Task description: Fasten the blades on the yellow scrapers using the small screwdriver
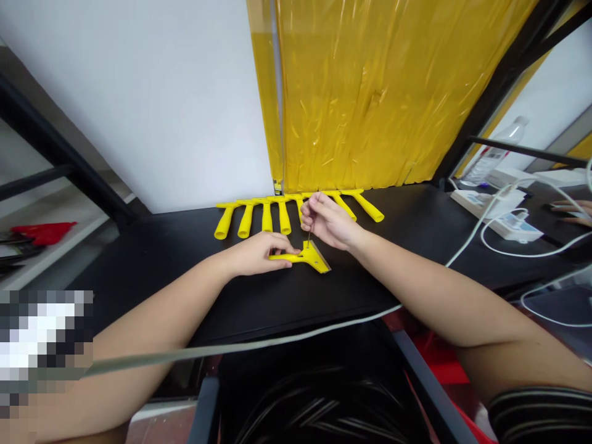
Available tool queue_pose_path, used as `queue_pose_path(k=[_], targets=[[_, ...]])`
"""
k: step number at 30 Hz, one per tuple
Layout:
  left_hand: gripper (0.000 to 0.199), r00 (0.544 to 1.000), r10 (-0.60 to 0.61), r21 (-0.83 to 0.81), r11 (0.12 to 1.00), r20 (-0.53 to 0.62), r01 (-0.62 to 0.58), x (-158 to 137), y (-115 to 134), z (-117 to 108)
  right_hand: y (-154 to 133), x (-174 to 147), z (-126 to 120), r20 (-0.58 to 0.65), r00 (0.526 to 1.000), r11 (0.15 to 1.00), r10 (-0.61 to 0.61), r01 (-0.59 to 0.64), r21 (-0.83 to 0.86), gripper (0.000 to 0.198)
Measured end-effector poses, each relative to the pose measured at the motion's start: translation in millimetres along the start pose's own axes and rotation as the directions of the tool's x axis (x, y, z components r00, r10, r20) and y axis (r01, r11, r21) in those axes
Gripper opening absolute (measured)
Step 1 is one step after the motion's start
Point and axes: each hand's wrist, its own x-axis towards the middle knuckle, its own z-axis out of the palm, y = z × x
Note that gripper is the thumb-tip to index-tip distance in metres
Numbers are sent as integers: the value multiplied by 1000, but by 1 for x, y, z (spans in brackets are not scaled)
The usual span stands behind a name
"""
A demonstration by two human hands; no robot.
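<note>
A yellow scraper with a metal blade along its head lies on the black table, its handle pointing left. Around that handle my left hand is closed, pressing it near the tabletop. My right hand is closed above the head and pinches a thin metal driver. The driver's shaft points down, its tip at a hole or screw on the scraper head; the fingers hide its upper end. Behind both hands stretches a row of several yellow scraper handles, open ends facing me, partly covered by my right hand.
Yellow plastic film and a white panel rise behind the table. A pale cable crosses before my lap. On the right are white power strips, a plastic bottle and another person's hand.
</note>
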Motion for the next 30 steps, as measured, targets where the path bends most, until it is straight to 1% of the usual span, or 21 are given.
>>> queue_pose_path(k=[2,6,8,10,13,17,18,21,23,27,28,30], targets=[[34,1000,-4,13,1000,10,4,0,0,0,-1,1,-2,22,1000,1000,0,0,-18,40],[35,1000,-9,35,999,24,8,0,-1,1,-2,-1,-1,56,997,997,59,-57,-43,41],[35,1000,-10,32,999,15,9,0,-1,1,-2,-3,2,60,997,999,43,-43,-13,41],[35,1000,-7,30,1000,6,6,0,-1,1,-2,-4,3,63,998,1000,3,-5,22,43],[35,1000,-6,47,999,21,5,0,0,1,-2,-2,3,60,998,1000,-17,16,14,42],[34,999,-4,74,997,40,1,0,0,1,-2,-2,4,29,998,998,49,-48,-33,42],[34,999,-1,73,997,36,-2,0,0,2,-1,-2,5,23,999,999,48,-47,-24,42],[33,1000,8,61,998,30,-10,0,0,2,0,-2,6,23,1000,999,-12,11,39,40],[33,999,9,59,998,37,-11,0,1,2,-1,-1,5,29,999,997,-31,29,73,41],[32,999,13,77,997,38,-16,1,3,2,-3,-1,2,62,997,993,47,-53,106,35],[32,999,15,83,996,36,-18,1,3,2,-3,-2,3,66,996,991,53,-61,118,34],[32,999,16,96,995,34,-19,1,3,2,-3,-3,5,49,998,990,27,-33,140,32]])
